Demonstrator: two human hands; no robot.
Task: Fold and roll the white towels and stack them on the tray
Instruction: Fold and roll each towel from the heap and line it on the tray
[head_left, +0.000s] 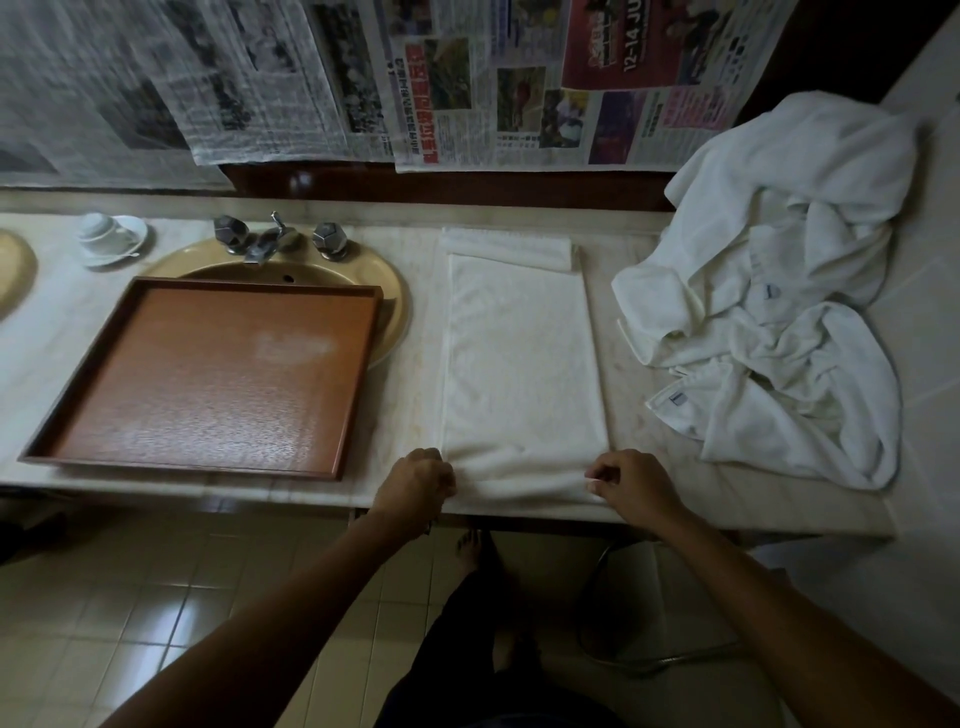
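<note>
Both hands are pinching the near corners of the folded towel (522, 364), left hand (415, 486) on one corner and right hand (631, 486) on the other, right at the tabletop (623, 322) edge. The tray (208, 371) sits beside it over the sink (387, 291), nothing on it, and a towel pile (779, 291) lies on the right.

One head-worn wide-angle camera looks steeply down and forward from close above the pale marble counter (322, 491), facing the wall behind it.
</note>
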